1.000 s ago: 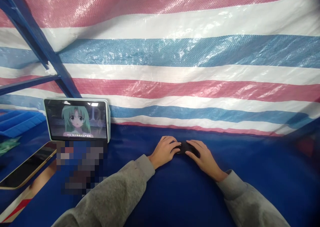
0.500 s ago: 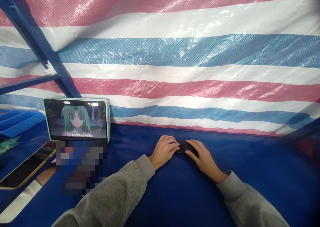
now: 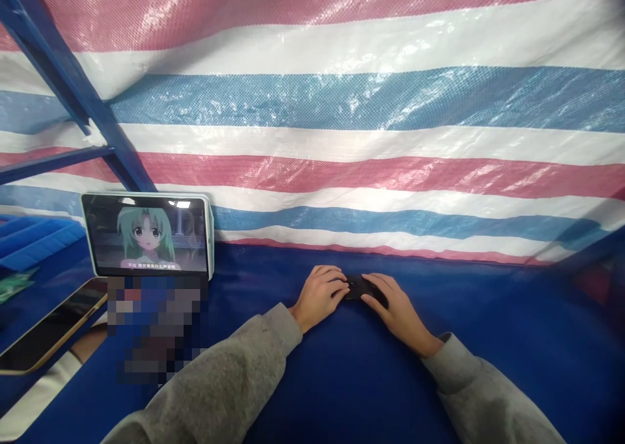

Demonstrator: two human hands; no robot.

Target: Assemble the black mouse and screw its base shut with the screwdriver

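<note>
Phone (image 3: 53, 327), one: dark screen, gold edge, lying near nine o'clock of the flat black object (image 3: 359, 286).
Tablet (image 3: 144, 235), one: propped up, lit with a cartoon, between nine and ten o'clock.
Left hand (image 3: 321, 297), grey cuff: fingers bent, grasping the black object's nine-o'clock end.
Black object: oblong, between the hands; from where I stand, I cannot tell whether it touches the blue desk (image 3: 342, 385).
Right hand (image 3: 398, 307), grey cuff: fingers grasping the three-o'clock end, thumb toward six o'clock, fingertips toward twelve.
Handling notes, in my judgement: level wrists and even pressure at both ends would suit it; thumbs belong on the six-o'clock edge, leaving the middle uncovered; tightening one side alone could twist it. Grip force: not visible.
</note>
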